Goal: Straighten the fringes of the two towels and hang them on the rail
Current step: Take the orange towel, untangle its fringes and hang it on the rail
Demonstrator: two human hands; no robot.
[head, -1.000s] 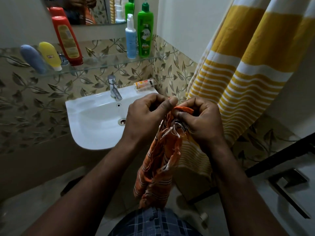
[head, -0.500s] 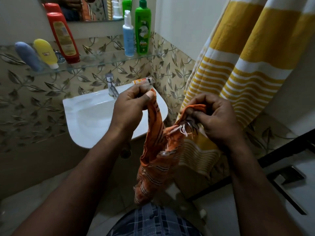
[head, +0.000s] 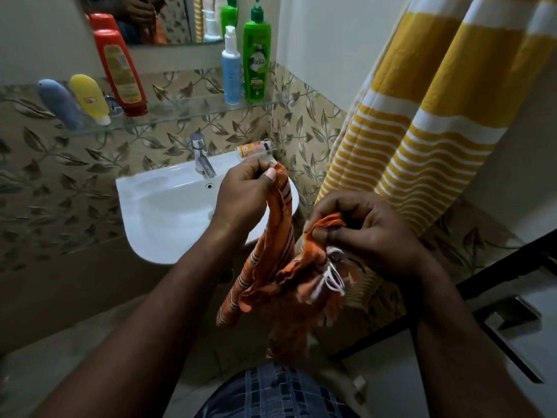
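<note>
— Pinching the top corner of the orange towel (head: 280,276), your left hand (head: 244,191) sits over the near right rim of the sink (head: 168,212), thumb pressed flat on the cloth.

— And your right hand (head: 367,233), lower and further right, has its fingers curled round a bunched edge of that towel. White fringe threads (head: 330,279) spill out just beneath it.

— So the towel sags between your two hands and hangs down in front of you.

— Yes. Your yellow striped towel (head: 422,116) hangs at the far right, behind your right hand. Bottles stand on the glass shelf (head: 187,111) above the tap (head: 202,158).
</note>
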